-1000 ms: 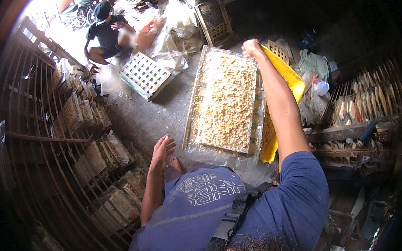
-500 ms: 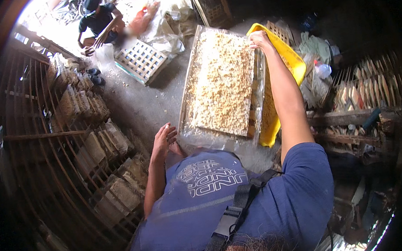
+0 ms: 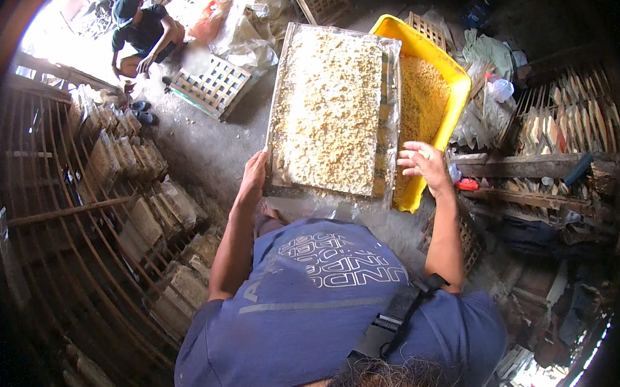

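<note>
In the head view, the single board (image 3: 388, 97), bearing pale crumbly grains (image 3: 330, 109), lies centrally beyond the person; its right edge adjoins one yellow tub (image 3: 459, 86). Grey floor (image 3: 210, 135) separates its left edge from the left rack (image 3: 69, 211). The left hand (image 3: 255, 171) is at the board's near-left edge, fingers together; whether it pinches, I cannot tell. The right hand (image 3: 426, 163) is loosely spread near the right edge. Farther left: one lattice crate (image 3: 212, 86), two sandals (image 3: 142, 111), one crouching person (image 3: 144, 35).

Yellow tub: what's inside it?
The yellow tub holds loose yellowish grains. The crumb-topped board hides most of its left side, the right hand part of its near end; anything beneath the surface is covered.
</note>
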A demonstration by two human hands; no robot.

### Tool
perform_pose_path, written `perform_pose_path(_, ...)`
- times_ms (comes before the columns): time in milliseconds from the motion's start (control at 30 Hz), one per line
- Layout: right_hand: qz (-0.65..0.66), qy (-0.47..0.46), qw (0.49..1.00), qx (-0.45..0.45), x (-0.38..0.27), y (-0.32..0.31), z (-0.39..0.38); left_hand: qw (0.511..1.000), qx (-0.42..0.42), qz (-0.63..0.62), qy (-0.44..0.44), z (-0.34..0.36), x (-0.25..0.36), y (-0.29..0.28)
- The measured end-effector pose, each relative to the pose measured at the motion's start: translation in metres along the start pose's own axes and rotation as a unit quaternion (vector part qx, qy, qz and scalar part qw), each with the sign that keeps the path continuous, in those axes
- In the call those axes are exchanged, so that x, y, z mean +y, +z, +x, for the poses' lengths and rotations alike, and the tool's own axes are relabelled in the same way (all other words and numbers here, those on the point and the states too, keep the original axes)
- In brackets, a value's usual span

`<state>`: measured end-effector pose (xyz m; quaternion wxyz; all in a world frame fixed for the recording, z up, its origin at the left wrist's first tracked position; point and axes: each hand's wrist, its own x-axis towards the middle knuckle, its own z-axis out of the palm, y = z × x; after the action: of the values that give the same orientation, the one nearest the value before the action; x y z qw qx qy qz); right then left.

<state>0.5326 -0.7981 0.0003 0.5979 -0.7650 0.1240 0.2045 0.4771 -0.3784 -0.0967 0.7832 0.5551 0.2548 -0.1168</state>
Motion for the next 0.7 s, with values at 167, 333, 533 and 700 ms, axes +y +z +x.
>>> perform_pose_path(167,-0.035,0.016,0.993,0.115,0.131,-0.005,0.021,0.993,0.082,0.085,0.027,0.012,0.004,0.018)
perform_pose_path(333,0.039,0.047,0.99,0.13,0.108,0.046,0.007,0.985,0.118,0.115,0.058,0.005,0.012,0.026)
perform_pose_path(533,-0.037,0.158,0.963,0.213,0.114,0.064,0.008,0.965,0.204,0.148,0.072,-0.008,0.009,0.035)
perform_pose_path(700,-0.073,0.016,0.968,0.239,0.094,0.091,-0.043,0.956,0.285,0.053,0.04,-0.076,-0.034,-0.004)
